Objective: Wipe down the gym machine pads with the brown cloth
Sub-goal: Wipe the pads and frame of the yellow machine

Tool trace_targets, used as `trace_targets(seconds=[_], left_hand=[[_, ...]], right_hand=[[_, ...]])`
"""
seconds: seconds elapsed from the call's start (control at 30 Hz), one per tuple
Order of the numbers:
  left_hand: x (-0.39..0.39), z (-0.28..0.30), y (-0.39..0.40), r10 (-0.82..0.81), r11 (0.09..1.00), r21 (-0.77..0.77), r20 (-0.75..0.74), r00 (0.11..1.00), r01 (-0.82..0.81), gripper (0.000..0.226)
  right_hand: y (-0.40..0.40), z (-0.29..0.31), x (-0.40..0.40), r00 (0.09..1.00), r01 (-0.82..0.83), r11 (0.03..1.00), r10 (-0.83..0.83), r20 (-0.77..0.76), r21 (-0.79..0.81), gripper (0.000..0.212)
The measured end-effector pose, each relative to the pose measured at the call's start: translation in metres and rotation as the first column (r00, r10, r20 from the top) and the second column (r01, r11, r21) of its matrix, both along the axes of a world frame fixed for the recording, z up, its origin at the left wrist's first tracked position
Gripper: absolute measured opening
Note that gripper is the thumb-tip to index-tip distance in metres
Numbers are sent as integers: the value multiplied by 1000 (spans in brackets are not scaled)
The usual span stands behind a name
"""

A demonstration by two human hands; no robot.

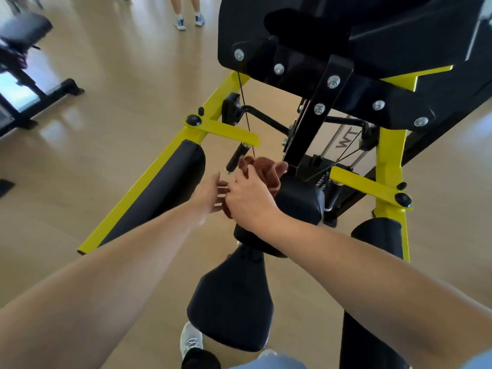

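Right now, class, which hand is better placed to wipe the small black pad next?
Right. The right hand already grips the cloth directly on that pad; the left hand hovers alongside, open.

A glossy tan floor catches pale patches of light. Far up and left of the fingers stands a blurred black bench on a black base; straight beyond them, a person's legs in sneakers.
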State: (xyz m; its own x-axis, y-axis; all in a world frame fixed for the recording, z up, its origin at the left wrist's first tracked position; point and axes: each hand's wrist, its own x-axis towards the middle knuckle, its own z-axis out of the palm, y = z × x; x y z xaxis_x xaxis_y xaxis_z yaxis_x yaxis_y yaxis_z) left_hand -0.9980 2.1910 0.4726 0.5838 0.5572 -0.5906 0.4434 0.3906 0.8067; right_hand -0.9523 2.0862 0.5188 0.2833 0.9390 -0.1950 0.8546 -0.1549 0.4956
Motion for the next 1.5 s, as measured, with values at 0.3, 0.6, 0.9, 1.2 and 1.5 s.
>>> trace_targets(seconds=[0.3, 0.6, 0.9, 1.2, 1.5], left_hand=[[14, 18, 1, -52, 998, 49, 85, 995, 48, 43], [18, 10, -25, -113, 988, 119, 129, 985, 98, 53], [-33, -50, -33, -112, 992, -71, -64, 992, 107, 60], [-73, -101, -18, 11, 990, -140, -33, 999, -15, 58], [-97, -147, -15, 3, 975, -220, -50, 999, -14, 51]], right_hand=[[-45, 0, 16, 982, 110, 929, -47, -181, 352, 34], [-119, -1, 26, 714, 691, 447, -305, -630, 567, 50], [-93, -4, 23, 921, 355, 675, -133, -366, 647, 44], [-6, -91, -19, 961, -161, 881, 242, 131, -445, 36], [26, -96, -32, 987, -22, 839, 104, 120, -544, 34]])
